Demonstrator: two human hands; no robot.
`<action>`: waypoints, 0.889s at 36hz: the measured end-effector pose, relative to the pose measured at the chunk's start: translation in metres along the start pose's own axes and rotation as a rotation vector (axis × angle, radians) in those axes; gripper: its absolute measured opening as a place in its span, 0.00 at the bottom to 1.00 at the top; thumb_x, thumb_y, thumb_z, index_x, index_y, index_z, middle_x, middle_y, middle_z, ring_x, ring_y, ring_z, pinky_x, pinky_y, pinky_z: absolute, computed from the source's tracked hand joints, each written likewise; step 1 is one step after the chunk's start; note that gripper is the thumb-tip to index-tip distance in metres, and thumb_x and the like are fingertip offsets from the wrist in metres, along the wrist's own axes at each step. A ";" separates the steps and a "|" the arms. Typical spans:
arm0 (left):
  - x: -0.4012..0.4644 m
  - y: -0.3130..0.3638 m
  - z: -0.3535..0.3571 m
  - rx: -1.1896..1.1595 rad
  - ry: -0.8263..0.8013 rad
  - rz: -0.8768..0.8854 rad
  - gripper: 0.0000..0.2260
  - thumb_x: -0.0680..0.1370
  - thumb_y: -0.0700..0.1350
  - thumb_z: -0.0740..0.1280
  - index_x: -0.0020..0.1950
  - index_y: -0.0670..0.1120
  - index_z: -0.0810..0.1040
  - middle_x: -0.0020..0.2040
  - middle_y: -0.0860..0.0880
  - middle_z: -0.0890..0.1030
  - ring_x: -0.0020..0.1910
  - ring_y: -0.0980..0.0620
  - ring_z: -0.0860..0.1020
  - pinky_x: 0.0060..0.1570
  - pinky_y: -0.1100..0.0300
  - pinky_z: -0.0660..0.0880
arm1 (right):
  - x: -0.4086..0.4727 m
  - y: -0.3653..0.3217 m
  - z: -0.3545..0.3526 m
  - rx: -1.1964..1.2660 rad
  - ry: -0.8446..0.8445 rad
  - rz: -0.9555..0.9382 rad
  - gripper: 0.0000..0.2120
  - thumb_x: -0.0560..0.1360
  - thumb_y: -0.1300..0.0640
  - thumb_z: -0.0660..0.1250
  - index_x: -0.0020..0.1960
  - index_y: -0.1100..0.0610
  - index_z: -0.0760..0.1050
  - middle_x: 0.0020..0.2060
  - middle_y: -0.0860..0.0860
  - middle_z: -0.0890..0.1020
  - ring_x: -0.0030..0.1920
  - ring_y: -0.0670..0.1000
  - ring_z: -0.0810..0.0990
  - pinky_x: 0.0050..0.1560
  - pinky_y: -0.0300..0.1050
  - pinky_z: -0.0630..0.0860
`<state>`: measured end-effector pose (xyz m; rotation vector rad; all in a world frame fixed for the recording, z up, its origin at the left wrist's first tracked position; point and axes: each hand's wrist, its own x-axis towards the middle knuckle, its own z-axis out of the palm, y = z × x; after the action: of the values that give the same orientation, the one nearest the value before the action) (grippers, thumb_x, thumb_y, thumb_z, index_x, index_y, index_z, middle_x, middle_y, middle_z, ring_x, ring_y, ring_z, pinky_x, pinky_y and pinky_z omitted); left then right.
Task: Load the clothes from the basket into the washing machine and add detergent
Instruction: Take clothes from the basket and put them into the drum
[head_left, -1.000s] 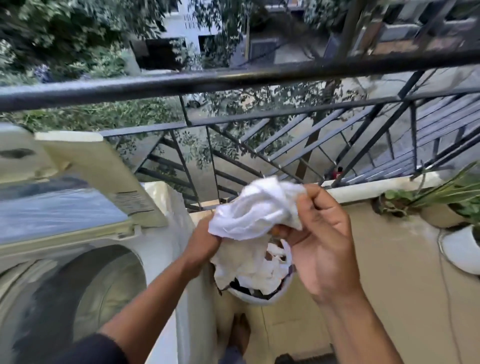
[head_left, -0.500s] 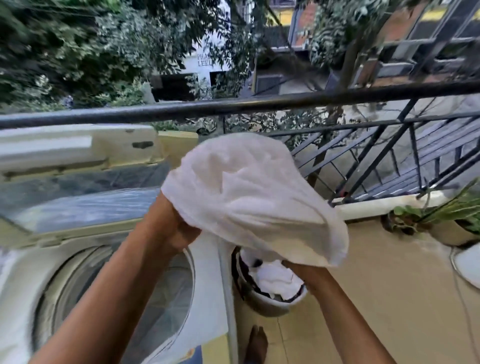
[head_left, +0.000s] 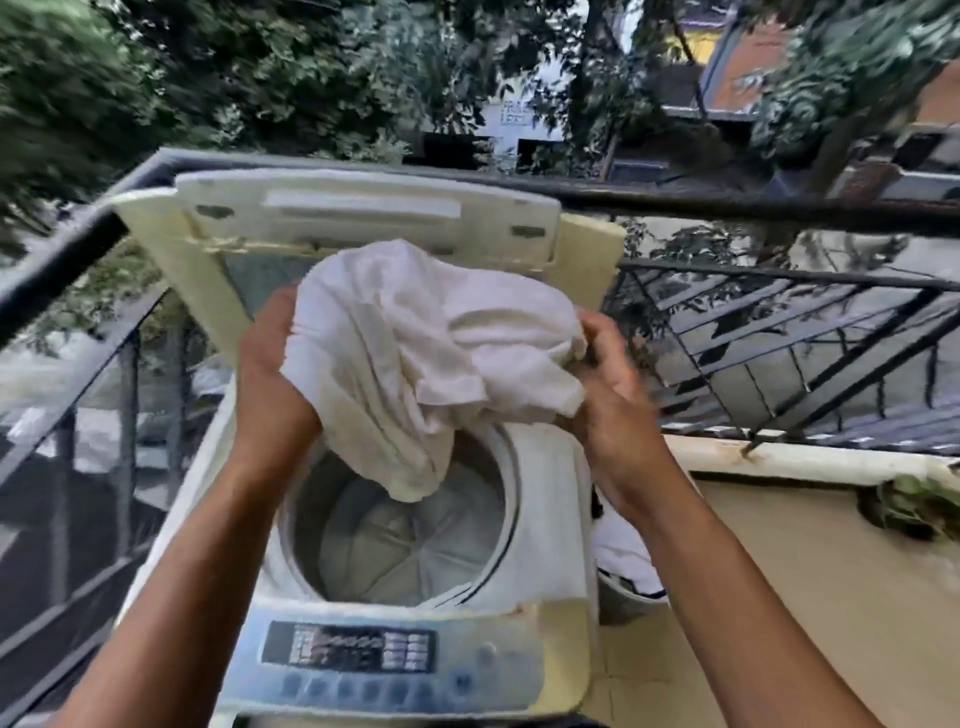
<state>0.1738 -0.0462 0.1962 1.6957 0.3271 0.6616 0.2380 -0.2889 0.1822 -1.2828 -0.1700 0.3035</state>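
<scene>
Left hand (head_left: 270, 384) and right hand (head_left: 610, 395) grasp bunched white cloth (head_left: 431, 358), frame centre, above open drum of white top-load washing machine (head_left: 545, 493).

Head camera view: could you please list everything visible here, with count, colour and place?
white cloth: one, white, bunched and held above the open drum
washing machine: one, white and cream top-loader, centre, against the railing
lid: one, cream, raised upright at the back
drum: one, grey, open, no clothes seen inside
control panel: one, pale blue, at the near edge
basket: one, mostly hidden right of the machine, white laundry in it
railing: one, black, along the balcony edge
potted plant: one, green, far right, blurred
left hand: holds the cloth's left side
right hand: grips the cloth's right side
</scene>
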 end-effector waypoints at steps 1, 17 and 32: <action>-0.002 -0.008 -0.008 0.085 -0.001 0.013 0.14 0.78 0.50 0.65 0.60 0.45 0.79 0.55 0.49 0.82 0.52 0.53 0.79 0.56 0.51 0.77 | 0.003 0.008 0.008 -0.055 -0.011 -0.013 0.16 0.82 0.62 0.65 0.68 0.50 0.74 0.59 0.53 0.85 0.56 0.52 0.83 0.55 0.52 0.81; -0.052 -0.183 -0.055 0.645 -0.684 -0.573 0.26 0.73 0.29 0.66 0.65 0.54 0.75 0.60 0.55 0.80 0.57 0.54 0.79 0.56 0.58 0.77 | 0.014 0.170 0.031 -0.791 -0.080 0.329 0.09 0.78 0.59 0.69 0.55 0.49 0.84 0.51 0.44 0.85 0.53 0.44 0.82 0.56 0.42 0.78; -0.040 -0.142 0.067 0.331 -0.818 -0.330 0.12 0.81 0.41 0.68 0.61 0.55 0.81 0.54 0.57 0.85 0.55 0.62 0.82 0.58 0.62 0.78 | -0.019 0.135 -0.060 -0.670 0.201 0.083 0.10 0.77 0.59 0.68 0.49 0.44 0.83 0.43 0.44 0.87 0.46 0.46 0.85 0.51 0.50 0.83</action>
<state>0.2015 -0.0886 0.0420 2.0092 0.1212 -0.3650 0.2203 -0.3161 0.0366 -1.9775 -0.0435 0.1891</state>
